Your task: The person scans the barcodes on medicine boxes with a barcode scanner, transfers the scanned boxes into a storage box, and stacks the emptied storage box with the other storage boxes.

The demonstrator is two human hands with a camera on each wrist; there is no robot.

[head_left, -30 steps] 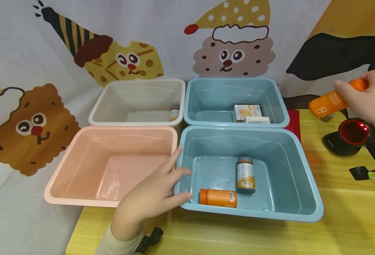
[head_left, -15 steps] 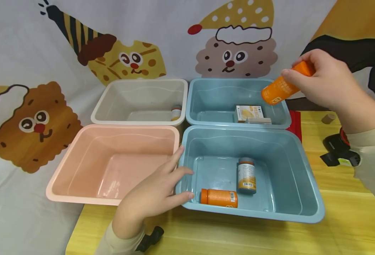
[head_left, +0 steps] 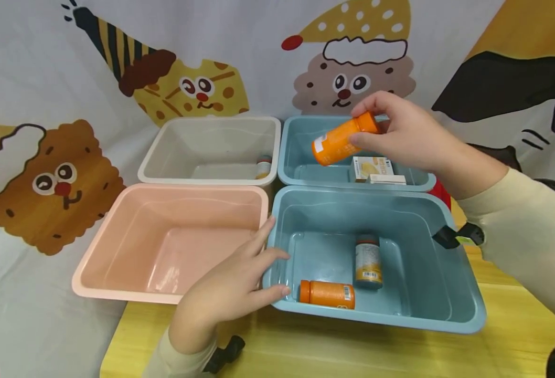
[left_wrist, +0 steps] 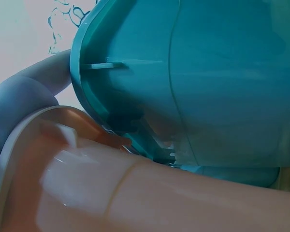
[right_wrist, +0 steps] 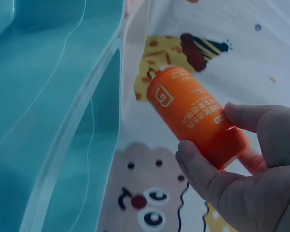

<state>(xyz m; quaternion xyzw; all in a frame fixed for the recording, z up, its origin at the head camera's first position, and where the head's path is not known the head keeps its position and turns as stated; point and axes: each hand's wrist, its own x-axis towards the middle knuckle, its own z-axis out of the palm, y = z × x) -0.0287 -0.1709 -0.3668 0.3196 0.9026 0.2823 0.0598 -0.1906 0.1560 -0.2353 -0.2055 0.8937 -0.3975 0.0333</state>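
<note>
My right hand [head_left: 402,128] pinches an orange pill bottle [head_left: 343,139] by its cap end, tilted with its base to the lower left, over the back blue bin [head_left: 290,157]. In the right wrist view white lettering shows on the orange bottle [right_wrist: 188,104]. My left hand [head_left: 232,281] rests with spread fingers on the left rim of the front blue bin [head_left: 452,294], beside the pink bin [head_left: 103,252]. Inside the front blue bin lie a second orange bottle [head_left: 327,294] and a grey-capped bottle [head_left: 368,262] with a white and yellow label.
A beige bin [head_left: 164,152] at the back left holds a small labelled bottle [head_left: 264,166]. Two small boxes, one a white and yellow box [head_left: 372,167], lie in the back blue bin. The bins stand on a wooden table [head_left: 306,352] before a cartoon-printed cloth [head_left: 268,63].
My right hand has carried the orange pill bottle leftward from beyond the right side of the bins to over the back blue bin. The left hand stays on the rim.
</note>
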